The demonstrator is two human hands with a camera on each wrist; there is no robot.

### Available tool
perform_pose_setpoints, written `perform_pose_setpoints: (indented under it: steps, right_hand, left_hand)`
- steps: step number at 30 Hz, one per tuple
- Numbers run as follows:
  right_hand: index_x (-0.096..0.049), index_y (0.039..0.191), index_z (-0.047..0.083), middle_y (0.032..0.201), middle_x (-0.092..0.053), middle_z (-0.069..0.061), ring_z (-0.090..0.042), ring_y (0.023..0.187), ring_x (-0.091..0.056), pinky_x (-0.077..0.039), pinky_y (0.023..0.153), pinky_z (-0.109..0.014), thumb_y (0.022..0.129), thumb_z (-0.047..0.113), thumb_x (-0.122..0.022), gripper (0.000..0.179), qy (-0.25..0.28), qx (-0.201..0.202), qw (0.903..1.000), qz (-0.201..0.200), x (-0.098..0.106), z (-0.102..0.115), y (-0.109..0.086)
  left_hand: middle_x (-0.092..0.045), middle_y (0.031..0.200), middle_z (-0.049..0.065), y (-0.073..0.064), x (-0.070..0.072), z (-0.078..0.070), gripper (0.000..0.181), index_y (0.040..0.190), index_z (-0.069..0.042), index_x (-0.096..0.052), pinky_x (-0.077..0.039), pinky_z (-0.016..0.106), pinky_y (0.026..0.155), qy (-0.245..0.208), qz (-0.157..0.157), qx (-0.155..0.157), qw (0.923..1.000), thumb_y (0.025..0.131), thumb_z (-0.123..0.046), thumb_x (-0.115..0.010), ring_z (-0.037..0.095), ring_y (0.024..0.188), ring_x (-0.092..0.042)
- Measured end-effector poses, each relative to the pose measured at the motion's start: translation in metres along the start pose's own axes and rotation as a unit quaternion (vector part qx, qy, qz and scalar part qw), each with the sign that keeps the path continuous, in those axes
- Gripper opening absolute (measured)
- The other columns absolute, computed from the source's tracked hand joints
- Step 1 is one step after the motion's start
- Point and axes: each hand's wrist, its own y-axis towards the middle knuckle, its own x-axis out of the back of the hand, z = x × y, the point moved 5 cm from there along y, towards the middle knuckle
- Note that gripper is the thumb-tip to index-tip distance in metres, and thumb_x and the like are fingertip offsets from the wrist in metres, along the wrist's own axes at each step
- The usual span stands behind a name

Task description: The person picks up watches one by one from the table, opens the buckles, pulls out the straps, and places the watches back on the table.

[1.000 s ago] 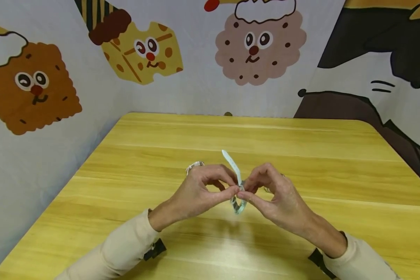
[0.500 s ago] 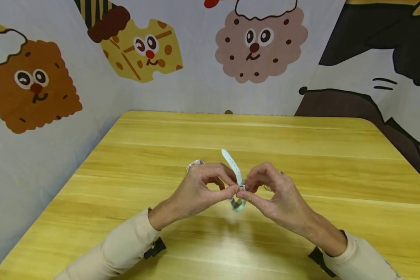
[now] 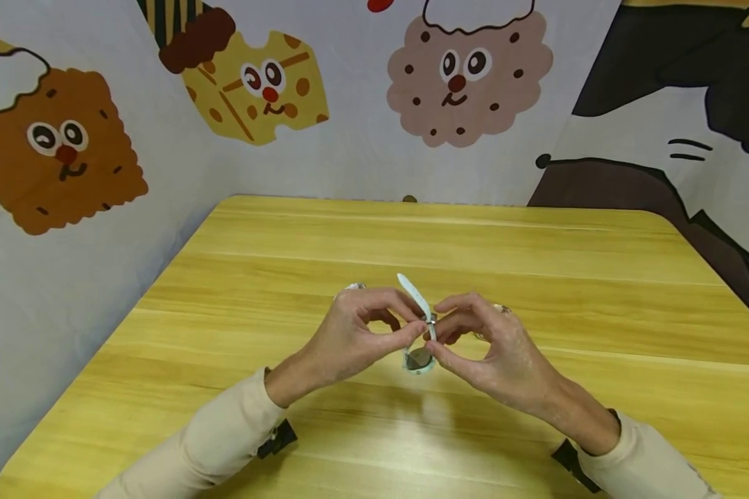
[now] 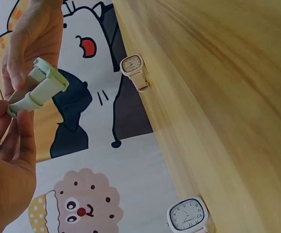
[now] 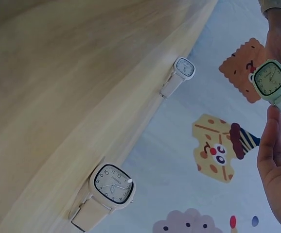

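A mint-green wristwatch (image 3: 419,359) is held up between both hands over the table, its strap bent into a loop with the long tail pointing up. My left hand (image 3: 365,333) pinches the strap near the buckle with thumb and fingertips. From the other side, my right hand (image 3: 499,346) holds the strap, its thumb on the lower part and fingers behind. The case hangs below the fingers, metal back showing in the head view. In the right wrist view its square dial (image 5: 269,79) is visible. Fingers partly hide the buckle.
A white wristwatch (image 4: 188,215) and a beige wristwatch (image 4: 131,64) stand on the wooden table (image 3: 287,242) beyond the hands, mostly hidden behind them in the head view. A cartoon-printed cloth (image 3: 349,138) hangs along the table's far and left edges.
The watch has tilted so its case back shows, and the strap tail has dipped slightly. My right fingers have spread and shifted a little along the strap; the left hand barely moved.
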Motion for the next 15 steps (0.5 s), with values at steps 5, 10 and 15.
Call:
perform_pose_setpoints:
  steps: [5,10,15]
  right_hand:
    - [-0.05,0.111,0.001,0.079,-0.067,0.0,-0.009,0.067,-0.061,-0.049,0.06,-0.02,0.07,-0.008,-0.072,0.048,-0.003,-0.004,1.0,0.0,-0.001,-0.005,-0.003]
    - [-0.05,0.107,-0.002,0.074,-0.065,0.0,-0.009,0.062,-0.06,-0.046,0.055,-0.017,0.067,-0.011,-0.072,0.046,-0.012,-0.013,0.9999,-0.002,0.0,0.011,0.005]
    - [-0.05,0.108,-0.001,0.076,-0.064,0.0,-0.009,0.063,-0.06,-0.046,0.054,-0.018,0.068,-0.009,-0.073,0.047,-0.015,-0.028,0.9995,0.005,0.0,0.007,0.003]
  left_hand:
    - [-0.065,0.081,0.012,-0.001,0.0,0.0,0.009,0.079,0.0,-0.062,-0.053,0.029,0.06,0.011,-0.01,-0.016,0.9998,0.079,0.008,-0.062,0.015,0.074,-0.063]
    - [-0.064,0.082,0.013,-0.001,0.002,0.0,0.003,0.079,0.002,-0.062,-0.053,0.03,0.06,0.007,-0.025,-0.022,0.9994,0.082,0.004,-0.061,0.017,0.073,-0.062]
    - [-0.064,0.083,0.014,-0.001,0.003,0.001,0.003,0.079,0.003,-0.061,-0.053,0.031,0.059,0.004,-0.03,-0.019,0.9994,0.083,0.002,-0.061,0.017,0.072,-0.062]
